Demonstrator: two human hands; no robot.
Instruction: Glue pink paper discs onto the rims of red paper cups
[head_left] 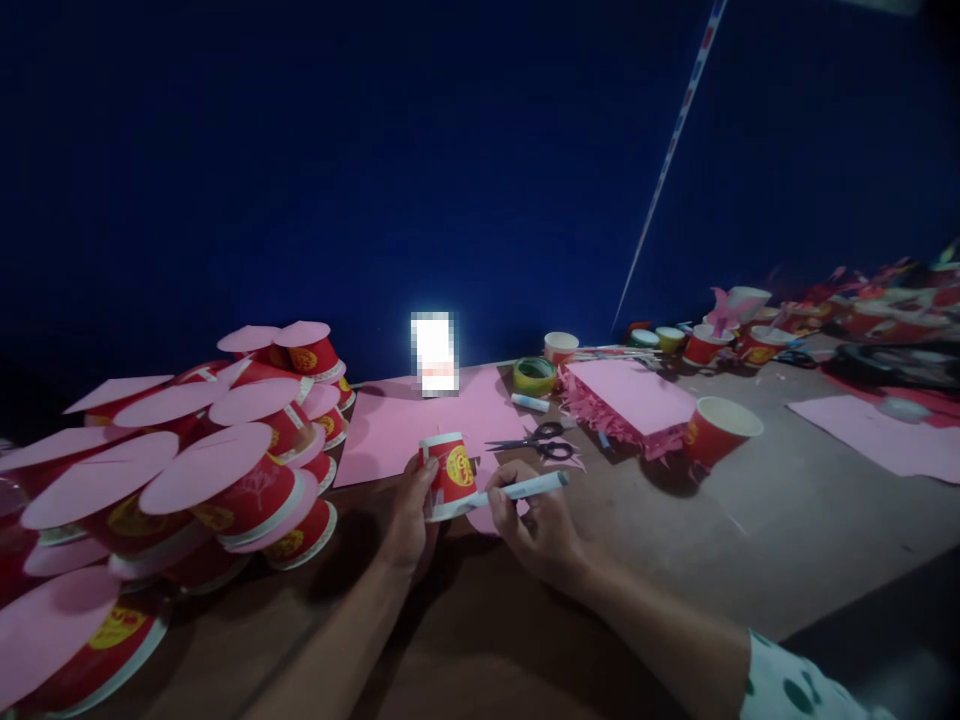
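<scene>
My left hand [412, 510] is wrapped round a red paper cup [450, 470] with a yellow emblem, its white rim turned down toward me. In my right hand [536, 525] is a white marker [529, 487], gripped between thumb and fingers. The marker's left end meets the cup near its lower right rim; whether it touches the surface I cannot tell. Under the right hand lies a piece of pink paper [484, 517], partly covered. Just beyond that hand, black-handled scissors [536, 440] rest on the table.
Red cups topped with pink discs [206, 465] crowd the left side. Pink sheets [390, 420] lie ahead, near a roll of tape [534, 376] and a glue stick [529, 402]. A pink paper stack [630, 395] and a tilted red cup [720, 430] are at right, more cups behind.
</scene>
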